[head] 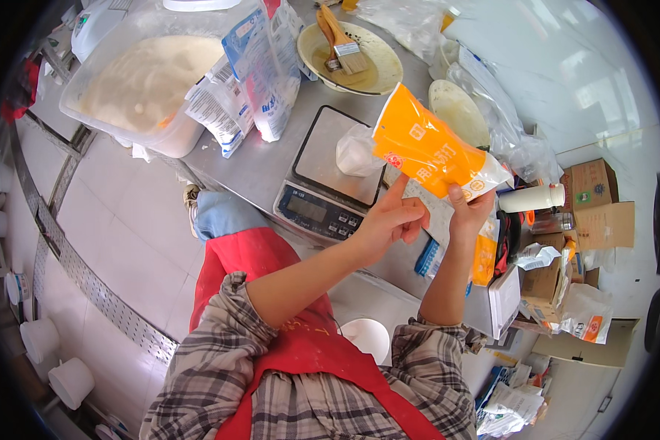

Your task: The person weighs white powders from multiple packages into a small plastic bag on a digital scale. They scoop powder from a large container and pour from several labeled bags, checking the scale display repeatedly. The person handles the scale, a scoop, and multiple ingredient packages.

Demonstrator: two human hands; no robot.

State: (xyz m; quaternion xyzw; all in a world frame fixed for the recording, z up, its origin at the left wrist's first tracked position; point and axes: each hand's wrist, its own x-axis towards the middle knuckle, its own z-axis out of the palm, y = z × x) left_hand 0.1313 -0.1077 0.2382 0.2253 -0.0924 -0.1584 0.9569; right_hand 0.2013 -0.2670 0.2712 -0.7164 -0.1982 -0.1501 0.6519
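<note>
My right hand [469,212] holds an orange and white plastic packet [426,148] by its lower right end, thumb in front and the other fingers behind it. The packet is tilted and bears printed writing. My left hand [393,217] holds nothing; its index finger points up at the packet's lower edge, with other fingers curled. Whether the fingertip touches the packet is not clear. To the left of the packet, a digital kitchen scale [322,212] lies on the metal table [225,170], with a whitish translucent bag or cup [357,151] on its plate, partly behind the packet.
A plastic tub of pale powder [148,82] stands at the upper left beside printed bags [264,71]. Behind the scale, a bowl [385,55] holds two brushes [346,49]. A white bottle [531,198] and cardboard boxes [594,187] are at the right, a white bucket [367,338] below the table edge.
</note>
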